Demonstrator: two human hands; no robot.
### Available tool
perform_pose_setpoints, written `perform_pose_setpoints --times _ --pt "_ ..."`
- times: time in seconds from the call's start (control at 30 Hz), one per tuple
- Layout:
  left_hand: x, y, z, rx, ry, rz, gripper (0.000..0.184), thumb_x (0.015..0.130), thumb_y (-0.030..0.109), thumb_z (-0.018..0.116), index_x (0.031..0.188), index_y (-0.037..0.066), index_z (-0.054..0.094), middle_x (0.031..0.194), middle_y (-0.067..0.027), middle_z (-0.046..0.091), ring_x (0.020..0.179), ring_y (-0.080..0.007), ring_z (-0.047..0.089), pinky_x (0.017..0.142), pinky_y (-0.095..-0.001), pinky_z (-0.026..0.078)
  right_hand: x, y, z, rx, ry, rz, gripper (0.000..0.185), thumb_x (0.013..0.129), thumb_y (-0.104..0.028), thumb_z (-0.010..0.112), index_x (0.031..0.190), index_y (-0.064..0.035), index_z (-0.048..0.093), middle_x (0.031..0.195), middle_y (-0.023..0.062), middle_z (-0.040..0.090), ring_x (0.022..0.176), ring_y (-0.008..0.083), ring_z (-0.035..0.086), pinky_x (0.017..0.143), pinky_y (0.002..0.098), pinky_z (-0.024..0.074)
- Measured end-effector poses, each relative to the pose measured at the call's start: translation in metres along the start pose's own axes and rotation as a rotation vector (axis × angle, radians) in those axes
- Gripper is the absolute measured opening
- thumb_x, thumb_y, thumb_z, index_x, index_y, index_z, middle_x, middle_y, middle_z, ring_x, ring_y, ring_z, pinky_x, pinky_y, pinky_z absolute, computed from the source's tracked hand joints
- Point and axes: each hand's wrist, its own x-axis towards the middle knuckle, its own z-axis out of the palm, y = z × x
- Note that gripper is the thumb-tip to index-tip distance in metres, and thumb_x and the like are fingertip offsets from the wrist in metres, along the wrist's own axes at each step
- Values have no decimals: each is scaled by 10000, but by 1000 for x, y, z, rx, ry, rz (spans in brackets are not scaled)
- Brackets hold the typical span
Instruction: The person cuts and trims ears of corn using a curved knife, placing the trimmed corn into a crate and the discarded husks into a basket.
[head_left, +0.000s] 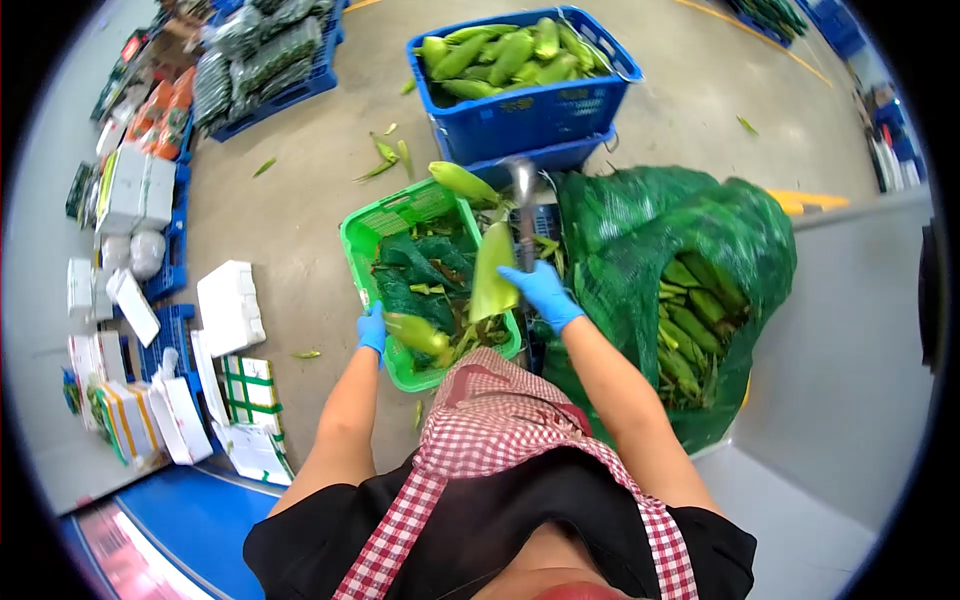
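My left hand (372, 328), in a blue glove, is closed at the left rim of a green crate (352, 245). The end of an ear of corn (418, 333) meets its fingers, and the ear points right over the crate. My right hand (541, 293), also gloved, is closed around a long, blurred metal tool (525, 205) with a shiny upper end; its exact kind is unclear. Beside these fingers hangs a pale green corn husk (494, 272). Another ear of corn (463, 184) is at the crate's far right corner. Dark green netting (415, 275) and husk scraps lie inside the crate.
Ahead stands a blue crate (530, 112) full of unhusked corn. To the right, a green mesh sack (640, 240) gapes over more ears. White foam boxes (230, 308) and blue pallets (170, 330) line the left. Husk scraps (380, 160) litter the floor. A grey wall (840, 350) rises at right.
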Motion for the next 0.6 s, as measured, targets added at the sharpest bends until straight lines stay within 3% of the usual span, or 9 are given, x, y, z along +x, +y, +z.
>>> perform_pose_setpoints --times 0.03,0.07,0.17,0.27,0.3,0.37,0.43,0.57,0.6 --pt "-24 28 3 -39 32 -129 310 819 315 582 910 24 632 766 -104 619 646 -182 576 625 -332 465 -6 2 9 -29 -40 239 399 743 -379 704 869 -11 618 716 67 618 598 174 583 560 314 470" --pt "-39 43 6 -86 71 -260 310 816 313 591 930 26 622 787 -103 614 645 -187 567 630 -336 466 -11 12 15 -51 -31 249 383 755 -377 688 852 -17 596 692 64 600 571 171 573 530 309 459" --pt "8 3 20 59 -46 -137 448 816 370 588 1170 106 512 988 -88 562 733 -176 539 544 -339 440 -47 25 16 18 29 324 336 782 -339 647 829 -23 544 651 74 564 526 171 557 477 303 438" --pt "5 -4 48 7 -412 -163 401 801 343 610 1127 124 529 959 -71 567 708 -154 531 537 -311 435 -75 93 -13 91 88 374 308 789 -295 632 840 -6 537 638 82 554 532 168 564 463 309 434" --pt "-4 0 61 29 -406 -165 358 799 325 615 1079 111 547 916 -63 574 682 -150 526 531 -297 425 -81 148 -25 98 93 373 305 786 -290 640 818 -9 524 630 75 549 499 156 550 437 303 423" --pt "-38 15 85 100 -417 -176 278 796 288 625 982 87 581 831 -48 586 630 -140 516 519 -270 407 -127 150 -54 189 169 521 302 795 -292 646 810 -16 524 629 70 558 468 155 537 427 294 420" --pt "-31 3 116 278 -537 14 238 794 264 632 934 72 614 831 -33 614 666 -129 539 564 -279 435 -174 137 -78 244 401 462 294 809 -289 650 812 -22 528 625 62 564 448 140 525 425 277 418" --pt "-83 18 209 409 -823 459 235 821 187 612 978 13 617 872 -55 629 720 -106 562 621 -237 444 -230 164 -124 323 1029 327 233 843 -242 619 855 -55 479 570 27 511 401 104 467 371 255 377" --pt "-114 35 237 499 -909 526 302 815 210 631 1027 -5 613 894 -63 645 808 -153 585 748 -268 456 -241 170 -139 431 1070 362 224 843 -234 616 848 -62 473 563 22 500 395 106 457 364 257 370"
